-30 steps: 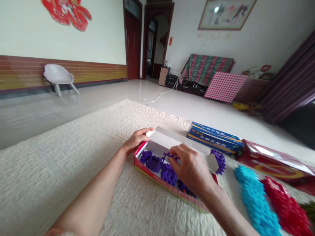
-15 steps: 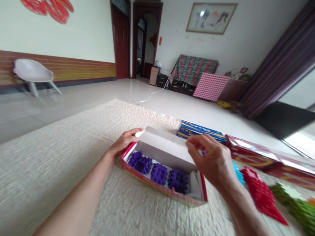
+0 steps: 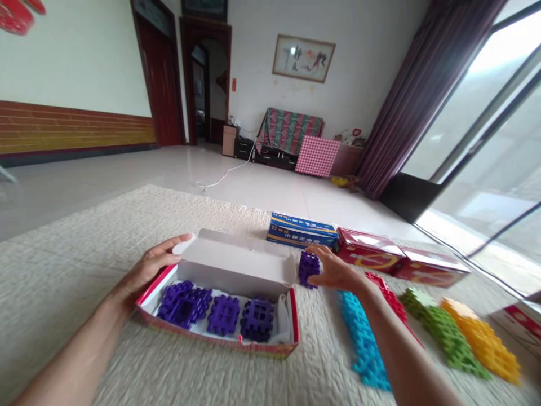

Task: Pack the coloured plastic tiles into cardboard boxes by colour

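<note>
Over cream textured rug [image 3: 220, 378]: pinching white cardboard flap [image 3: 183, 245] in left grip [image 3: 147, 266], purple plastic lattice [image 3: 306, 270] in right grip [image 3: 337, 273]; best held level.

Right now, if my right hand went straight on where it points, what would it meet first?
Your right hand would first meet the purple pieces beside the open box; it may be touching them, as depth is unclear.

We find the red-edged box [image 3: 236, 283] open on pale rug [image 3: 118, 225], white flap [image 3: 240, 256] raised along the back. Purple notched pieces [image 3: 224, 316] lie inside; purple stack [image 3: 309, 268] just beyond right end.
</note>
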